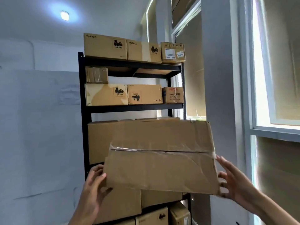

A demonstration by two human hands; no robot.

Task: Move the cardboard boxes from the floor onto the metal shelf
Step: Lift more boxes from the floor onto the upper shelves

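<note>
I hold a large, creased cardboard box [162, 156] up in front of the black metal shelf [129, 108], tilted slightly, with clear tape along its middle seam. My left hand [93, 187] grips its lower left corner, thumb on the front face. My right hand [233, 182] presses against its right side with fingers spread. The box hides much of the shelf's middle level, where another big box [100, 140] sits behind it.
Smaller boxes fill the top of the shelf [105, 47] and the second level [144, 94]. More boxes [152, 216] sit on the lower levels. A white wall stands to the left, and a pillar and covered windows [279, 78] to the right.
</note>
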